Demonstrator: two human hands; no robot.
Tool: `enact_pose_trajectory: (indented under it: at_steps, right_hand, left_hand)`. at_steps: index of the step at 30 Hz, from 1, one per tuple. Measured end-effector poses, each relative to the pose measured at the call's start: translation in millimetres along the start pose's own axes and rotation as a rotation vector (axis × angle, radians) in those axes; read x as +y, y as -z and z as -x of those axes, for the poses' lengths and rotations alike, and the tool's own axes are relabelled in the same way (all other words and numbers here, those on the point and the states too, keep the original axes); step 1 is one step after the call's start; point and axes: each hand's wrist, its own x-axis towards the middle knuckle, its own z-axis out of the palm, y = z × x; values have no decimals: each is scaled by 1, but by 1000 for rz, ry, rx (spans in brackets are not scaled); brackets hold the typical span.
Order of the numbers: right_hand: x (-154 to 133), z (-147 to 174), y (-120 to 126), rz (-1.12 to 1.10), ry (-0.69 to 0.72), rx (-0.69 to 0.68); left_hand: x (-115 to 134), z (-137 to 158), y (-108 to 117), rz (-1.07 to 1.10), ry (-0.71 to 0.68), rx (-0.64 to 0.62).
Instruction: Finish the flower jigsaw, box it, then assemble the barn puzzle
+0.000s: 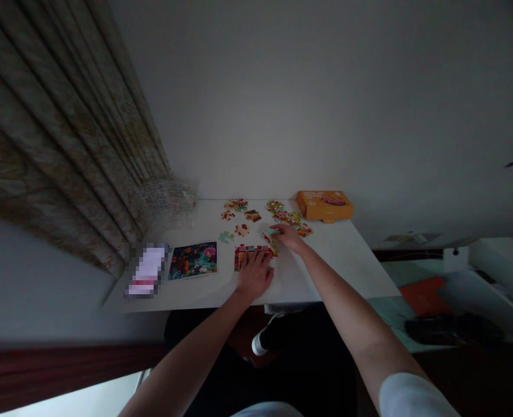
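My left hand (255,273) lies flat with its fingers stretched over a joined red section of jigsaw puzzle (239,251) near the front of the table. Just above and to the right, my right hand (288,236) is closed on a pale green puzzle piece (270,232). Loose puzzle pieces (242,230) lie beyond my left hand, among them a light green piece (226,237). Behind my right hand is a heap of colourful pieces (286,216). My fingers hide part of the red section.
A dark, colourful picture sheet (193,260) lies left of my hands on the white table (338,263), with a blurred-out phone (146,270) beside it. An orange box (324,205) stands at the back right. Clear bubble wrap (169,200) sits at the back left by the curtain (65,116).
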Motion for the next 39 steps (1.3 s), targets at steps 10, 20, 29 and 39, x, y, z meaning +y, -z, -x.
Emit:
enact_pose_trajectory:
  at_steps: [10,20,29,39]
  right_hand:
    - [-21,6,-6,-11,27,-104]
    - [-21,-2,-2,164,130,-147]
    - [-19,32,-21,194,132,94]
    - [-31,91,-34,360,228,143]
  left_hand:
    - [2,-1,3,5,8,2]
    - [4,-2,8,-41,28,-37]
    - [7,-3,14,-74,52,-104]
    - [1,-2,8,-40,59,-106]
